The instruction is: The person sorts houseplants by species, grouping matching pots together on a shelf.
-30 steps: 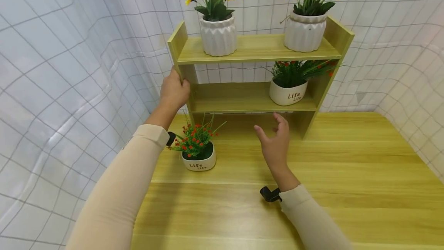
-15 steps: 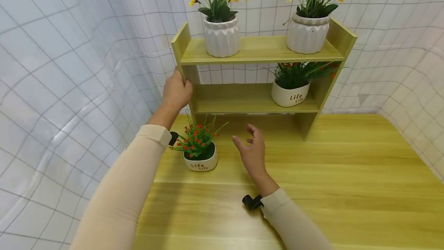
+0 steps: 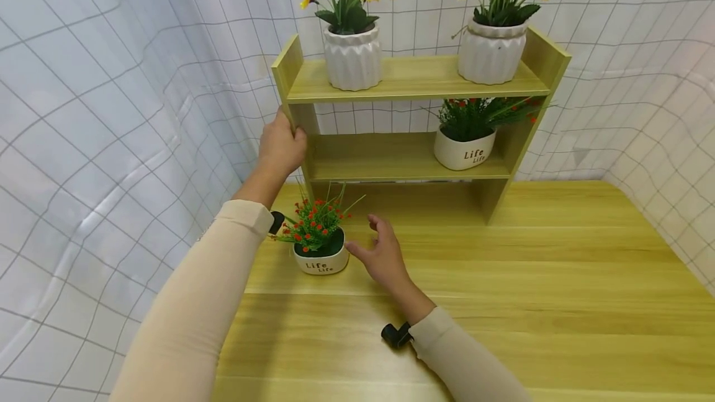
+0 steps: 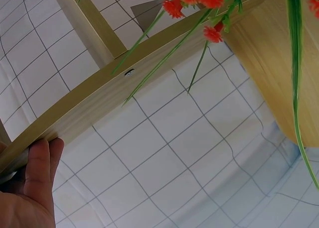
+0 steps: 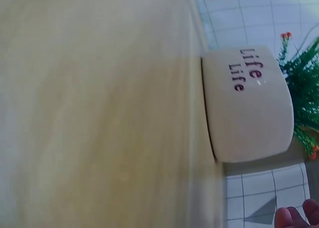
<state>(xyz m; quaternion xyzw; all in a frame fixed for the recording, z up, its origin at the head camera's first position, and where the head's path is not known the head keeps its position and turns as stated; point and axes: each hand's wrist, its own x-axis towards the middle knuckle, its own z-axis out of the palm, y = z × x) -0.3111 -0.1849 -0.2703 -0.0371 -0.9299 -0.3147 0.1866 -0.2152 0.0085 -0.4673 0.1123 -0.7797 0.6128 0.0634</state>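
Note:
My left hand [image 3: 281, 144] grips the left side panel of a small wooden shelf [image 3: 408, 79], fingers [image 4: 37, 175] curled round its edge. A small white pot [image 3: 321, 259] marked "Life", with green sprigs and red berries, stands on the table below that hand; the right wrist view shows the same pot [image 5: 246, 104] close up. My right hand [image 3: 378, 253] hovers just right of this pot, fingers relaxed, holding nothing. A second "Life" pot [image 3: 465, 149] sits on the shelf's lower board at the right.
Two white ribbed vases of yellow flowers [image 3: 352, 54] [image 3: 491, 48] stand on the top board. The wooden table [image 3: 530, 290] stretches to the right and front. A white gridded curtain [image 3: 112, 110] hangs behind and to the left.
My right hand has moved left and down from under the shelf to just beside the pot on the table. The left hand has stayed on the shelf's side panel.

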